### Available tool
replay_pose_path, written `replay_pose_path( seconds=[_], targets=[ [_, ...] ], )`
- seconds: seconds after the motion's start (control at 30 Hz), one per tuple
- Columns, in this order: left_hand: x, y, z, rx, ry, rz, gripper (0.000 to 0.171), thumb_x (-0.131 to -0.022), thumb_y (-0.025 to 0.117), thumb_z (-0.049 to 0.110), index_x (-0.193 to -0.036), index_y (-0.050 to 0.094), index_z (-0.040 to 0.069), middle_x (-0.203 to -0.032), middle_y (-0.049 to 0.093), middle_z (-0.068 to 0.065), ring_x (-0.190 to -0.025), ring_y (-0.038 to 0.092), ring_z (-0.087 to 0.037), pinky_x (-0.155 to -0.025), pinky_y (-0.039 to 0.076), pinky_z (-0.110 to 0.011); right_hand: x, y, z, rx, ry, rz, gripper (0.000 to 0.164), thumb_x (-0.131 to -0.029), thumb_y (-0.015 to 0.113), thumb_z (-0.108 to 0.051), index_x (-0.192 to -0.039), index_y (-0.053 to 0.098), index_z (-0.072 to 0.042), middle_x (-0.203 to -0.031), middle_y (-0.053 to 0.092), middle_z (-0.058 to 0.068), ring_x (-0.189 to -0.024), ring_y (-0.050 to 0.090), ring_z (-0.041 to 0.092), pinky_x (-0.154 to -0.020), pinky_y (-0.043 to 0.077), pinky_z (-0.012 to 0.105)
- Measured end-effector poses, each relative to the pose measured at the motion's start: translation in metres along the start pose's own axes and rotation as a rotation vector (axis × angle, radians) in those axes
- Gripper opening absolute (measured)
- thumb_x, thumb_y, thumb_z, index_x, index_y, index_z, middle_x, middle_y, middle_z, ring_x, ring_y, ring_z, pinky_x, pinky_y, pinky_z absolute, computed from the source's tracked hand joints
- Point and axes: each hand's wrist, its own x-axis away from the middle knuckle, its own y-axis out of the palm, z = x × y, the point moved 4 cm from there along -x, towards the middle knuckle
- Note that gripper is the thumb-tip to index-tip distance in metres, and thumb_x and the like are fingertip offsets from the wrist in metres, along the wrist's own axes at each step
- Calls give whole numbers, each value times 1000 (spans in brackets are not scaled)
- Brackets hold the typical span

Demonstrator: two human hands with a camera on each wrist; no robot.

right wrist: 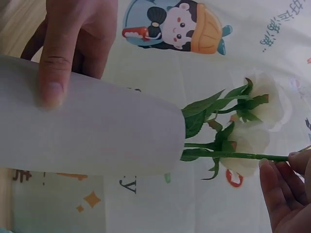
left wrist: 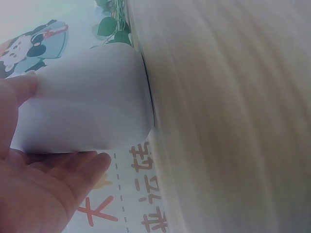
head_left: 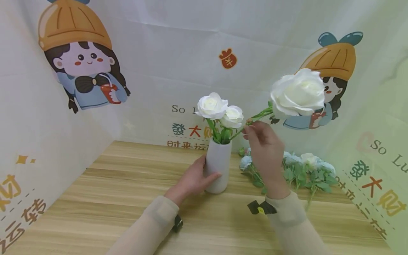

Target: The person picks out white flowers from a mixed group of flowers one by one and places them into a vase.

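Note:
A white vase stands upright on the wooden table, gripped around its side by my left hand. In the left wrist view, the thumb and fingers lie on either side of the vase. Two white roses with green leaves rise from its mouth. My right hand pinches the stem of a larger-looking white rose, which tilts up to the right. In the right wrist view, that green stem runs to the vase's mouth; its lower end is hidden.
Light blue and white flowers with green leaves lie at the table's right rear, partly behind my right forearm. A printed cloth with cartoon figures and lettering hangs behind and beside the wooden table.

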Motion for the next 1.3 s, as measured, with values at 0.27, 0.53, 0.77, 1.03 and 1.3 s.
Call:
replay_pose_path(
  seconds=[0.27, 0.53, 0.77, 1.03, 1.3],
  targets=[
    [0, 0, 0, 12, 14, 3, 87, -92, 69, 49, -152, 27, 3, -144, 43, -16, -125, 44, -24, -104, 43, -47, 15, 11, 45, 323, 193, -98, 12, -95, 70, -18, -103, 71, -9, -88, 73, -2, -74, 63, 8, -60, 53, 20],
    [-2, 1, -1, 4, 26, 7, 87, -92, 68, 49, -152, 27, 2, -142, 44, -17, -122, 47, -24, -101, 46, -48, 23, 23, 52, 442, 194, -194, 14, -95, 69, -19, -104, 72, -9, -82, 70, 0, -67, 58, 10, -56, 48, 30],
    [-3, 0, 0, 23, 56, 22, 79, -93, 70, 41, -148, 32, -1, -135, 50, -16, -116, 51, -23, -97, 49, -46, 27, 32, 58, 465, 241, -325, 16, -95, 65, -15, -102, 76, -6, -98, 67, 6, -83, 56, 20, -68, 50, 40],
    [-2, -1, 2, 28, 48, 9, 78, -94, 70, 40, -148, 32, 0, -137, 49, -17, -118, 50, -24, -98, 48, -47, 22, 26, 50, 347, 282, -224, 24, -95, 66, -19, -110, 65, 0, -91, 67, 6, -75, 58, 16, -62, 50, 33],
    [-2, 0, 0, 45, 44, 12, 77, -94, 70, 41, -148, 32, 1, -136, 50, -15, -117, 51, -23, -97, 49, -46, 20, 27, 42, 370, 214, -233, 19, -94, 72, -18, -106, 68, -4, -92, 67, 3, -74, 57, 12, -60, 52, 32]
  ],
)
